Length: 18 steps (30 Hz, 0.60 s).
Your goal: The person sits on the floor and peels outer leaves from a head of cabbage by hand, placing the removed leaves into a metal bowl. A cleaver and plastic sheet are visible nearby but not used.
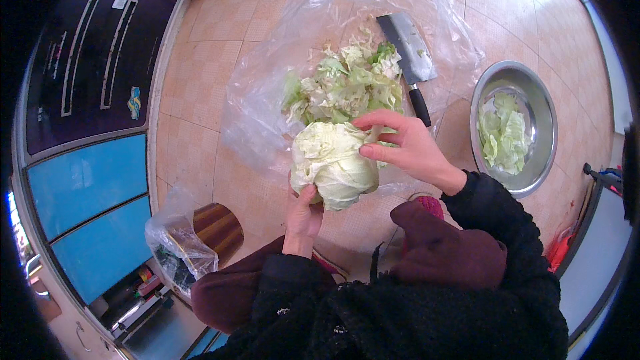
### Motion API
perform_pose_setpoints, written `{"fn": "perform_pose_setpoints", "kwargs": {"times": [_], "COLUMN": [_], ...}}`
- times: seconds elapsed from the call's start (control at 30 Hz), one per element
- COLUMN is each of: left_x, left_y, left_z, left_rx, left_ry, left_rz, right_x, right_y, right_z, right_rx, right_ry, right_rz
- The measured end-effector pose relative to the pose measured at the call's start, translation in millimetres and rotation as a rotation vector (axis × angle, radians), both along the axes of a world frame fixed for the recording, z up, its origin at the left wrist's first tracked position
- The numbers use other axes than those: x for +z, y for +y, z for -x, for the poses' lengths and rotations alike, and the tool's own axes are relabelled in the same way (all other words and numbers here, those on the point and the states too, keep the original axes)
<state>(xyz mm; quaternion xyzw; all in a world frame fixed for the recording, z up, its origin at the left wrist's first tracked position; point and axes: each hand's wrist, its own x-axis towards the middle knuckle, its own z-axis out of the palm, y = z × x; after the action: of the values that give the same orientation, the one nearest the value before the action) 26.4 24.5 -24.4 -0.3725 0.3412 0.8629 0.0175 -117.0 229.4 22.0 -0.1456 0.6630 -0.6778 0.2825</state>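
Note:
My left hand [304,215] holds a pale green head of lettuce or cabbage [335,165] from below and the left side. At its upper right, my right hand [400,145] pinches a leaf edge between thumb and fingers. Just beyond lies a pile of torn leaves [350,80] on a clear plastic sheet or bag [260,80] spread over the floor. A cleaver [407,47] with a black handle rests on the plastic, to the right of the pile. Several leaves [502,132] sit inside a metal basin [549,160] at the right.
Tiled floor [200,85] surrounds the plastic. At the left stand a cabinet with blue panels [90,180] and, near my knee, a clear plastic bag [175,245] with dark contents beside a striped brown round object [220,230]. A red item [560,250] lies at the far right.

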Motion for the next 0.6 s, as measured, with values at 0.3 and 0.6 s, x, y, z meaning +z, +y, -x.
{"fn": "perform_pose_setpoints", "kwargs": {"times": [0.3, 0.6], "left_x": [3.9, 4.9], "left_y": [-5.0, -10.2], "left_z": [5.2, 6.3], "left_rx": [-0.074, -0.045], "left_ry": [0.098, 0.039], "left_rz": [0.103, 0.156], "right_x": [2.7, 2.2], "right_y": [11.4, 8.4], "right_z": [-1.1, -2.5], "right_rx": [0.043, 0.104], "right_ry": [0.028, 0.087], "right_rz": [-0.090, -0.089]}}
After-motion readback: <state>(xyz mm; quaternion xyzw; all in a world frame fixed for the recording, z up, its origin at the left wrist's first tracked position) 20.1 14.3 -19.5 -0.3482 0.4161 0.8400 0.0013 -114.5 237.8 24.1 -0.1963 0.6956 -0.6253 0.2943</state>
